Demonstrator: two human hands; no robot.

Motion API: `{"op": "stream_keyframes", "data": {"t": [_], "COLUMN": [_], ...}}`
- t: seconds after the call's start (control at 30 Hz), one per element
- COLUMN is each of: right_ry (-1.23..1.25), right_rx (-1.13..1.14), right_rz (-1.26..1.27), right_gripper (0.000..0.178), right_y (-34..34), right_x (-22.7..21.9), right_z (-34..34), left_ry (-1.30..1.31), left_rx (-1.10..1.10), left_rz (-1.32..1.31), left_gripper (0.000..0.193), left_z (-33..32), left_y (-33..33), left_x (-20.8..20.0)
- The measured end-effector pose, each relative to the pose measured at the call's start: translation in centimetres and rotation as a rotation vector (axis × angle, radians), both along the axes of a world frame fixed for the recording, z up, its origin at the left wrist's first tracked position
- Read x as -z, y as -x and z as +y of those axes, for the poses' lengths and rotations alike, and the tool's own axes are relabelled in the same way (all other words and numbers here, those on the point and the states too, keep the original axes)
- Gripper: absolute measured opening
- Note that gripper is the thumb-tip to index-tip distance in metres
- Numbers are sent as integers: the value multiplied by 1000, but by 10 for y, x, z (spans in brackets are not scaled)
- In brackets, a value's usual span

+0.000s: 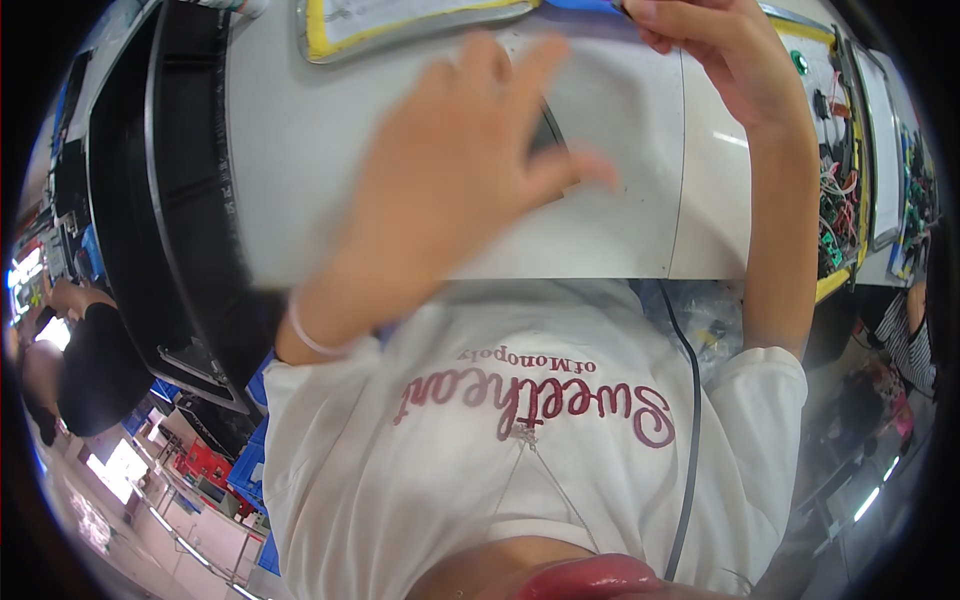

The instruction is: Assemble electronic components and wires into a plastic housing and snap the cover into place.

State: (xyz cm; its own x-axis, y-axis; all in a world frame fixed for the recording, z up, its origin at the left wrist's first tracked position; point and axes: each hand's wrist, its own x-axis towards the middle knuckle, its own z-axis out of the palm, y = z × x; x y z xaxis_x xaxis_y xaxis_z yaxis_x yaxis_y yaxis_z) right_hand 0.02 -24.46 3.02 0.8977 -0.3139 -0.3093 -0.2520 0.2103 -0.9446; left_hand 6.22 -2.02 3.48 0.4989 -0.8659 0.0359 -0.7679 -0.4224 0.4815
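Observation:
My left hand [450,150] hangs over the white table [620,230], blurred by motion. Its fingers are spread and no object shows in them. Beneath it, mostly hidden, lies a dark flat thing [548,135] with a straight edge. At the top right, my right hand [715,45] has its fingers curled together in a pinch. A small dark bit shows at those fingertips, cut by the frame's upper edge, so its kind is not visible. Just left of them is a bright blue thing [585,4], also cut off.
A yellow-edged tray [420,28] stands at the far side. Along the right is another yellow-edged tray [862,190] with green circuit parts and wires. A black panel-like unit [190,200] borders the left. A dark cable [690,420] runs down my front. Other people sit at both sides.

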Motion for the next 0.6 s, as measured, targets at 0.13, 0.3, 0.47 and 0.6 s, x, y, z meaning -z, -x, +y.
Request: {"op": "stream_keyframes", "data": {"t": [0.13,0.3,0.47,0.6], "right_ry": [-19,27,-130,-55], "right_rx": [65,-11,104,199], "right_rz": [101,-128,-217,-242], "right_gripper": [15,19,25,27], "right_y": [29,78,89,95], "right_x": [-2,22,24,18], "right_z": [10,9,55,73], "left_ry": [-120,755,1088,1338], "left_rx": [60,13,-382,-352], "left_rz": [-223,1114,1684,2371], "left_gripper": [53,62,72,68], "left_z": [11,20,18,14], "left_y": [34,1,30,38], "left_x": [29,31,30,30]}}
